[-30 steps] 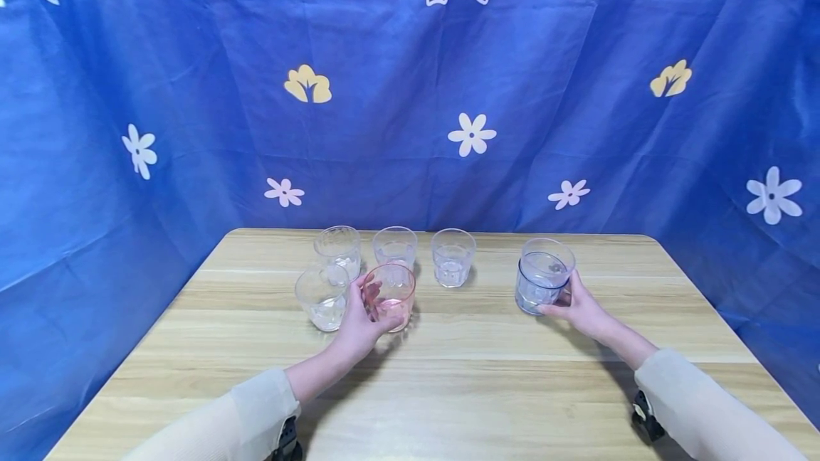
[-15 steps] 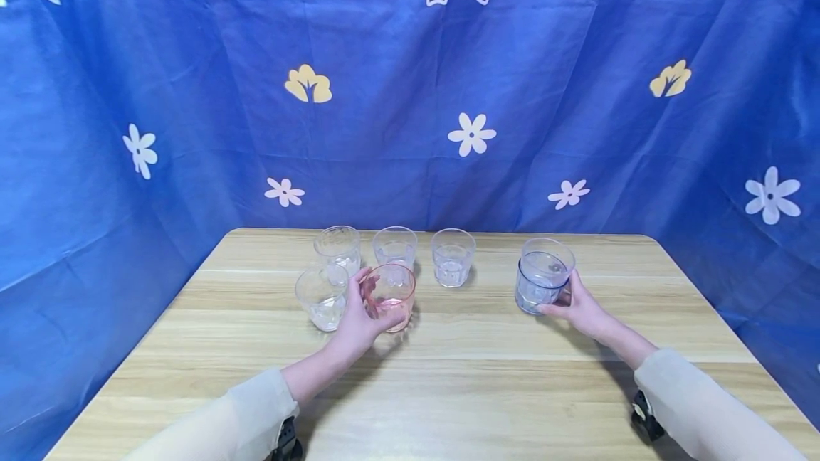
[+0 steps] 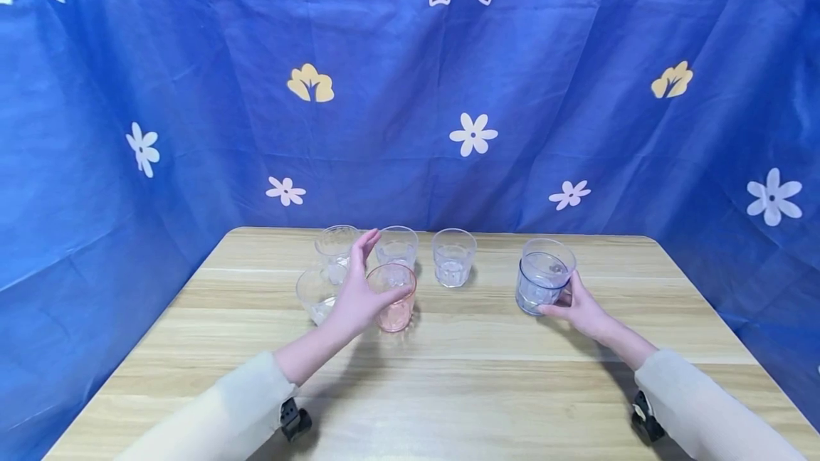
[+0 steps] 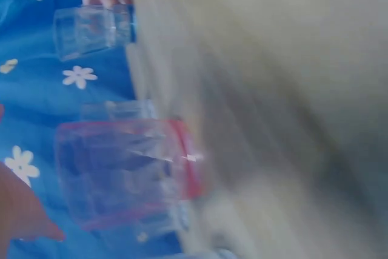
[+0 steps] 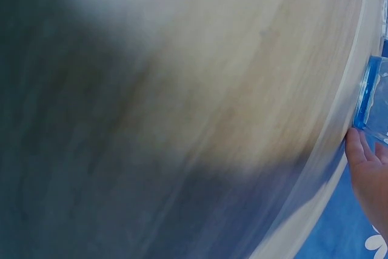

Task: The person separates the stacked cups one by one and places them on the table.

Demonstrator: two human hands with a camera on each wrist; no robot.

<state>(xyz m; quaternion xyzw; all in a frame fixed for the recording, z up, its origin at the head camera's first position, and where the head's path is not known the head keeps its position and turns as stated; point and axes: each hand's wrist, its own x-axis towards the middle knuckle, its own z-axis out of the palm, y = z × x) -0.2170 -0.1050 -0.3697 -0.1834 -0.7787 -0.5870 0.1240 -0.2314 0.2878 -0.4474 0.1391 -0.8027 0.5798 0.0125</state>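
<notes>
In the head view my left hand (image 3: pixel 360 297) stands over the left side of a pink-tinted glass (image 3: pixel 396 313), fingers extended. The left wrist view has that hand (image 4: pixel 21 213) apart from the pink glass (image 4: pixel 121 174), which is upright on the table. My right hand (image 3: pixel 584 310) holds a blue-tinted glass (image 3: pixel 533 299) low on its side; a clear glass (image 3: pixel 547 247) is nested in it. Fingers of the right hand (image 5: pixel 371 177) touch the blue glass (image 5: pixel 367 92) near its base in the right wrist view.
Clear glasses stand at the back: one on the left (image 3: pixel 336 237), one behind the pink glass (image 3: pixel 397 237), and one at the middle (image 3: pixel 452 262). Another clear glass (image 3: pixel 310 297) is partly behind my left hand. A blue patterned cloth (image 3: pixel 410 91) hangs behind the wooden table (image 3: pixel 480 390).
My left hand has let go of the pink glass and lifted, its fingers straightening. The pink glass stays in place. My right hand and the nested glasses have not visibly moved.
</notes>
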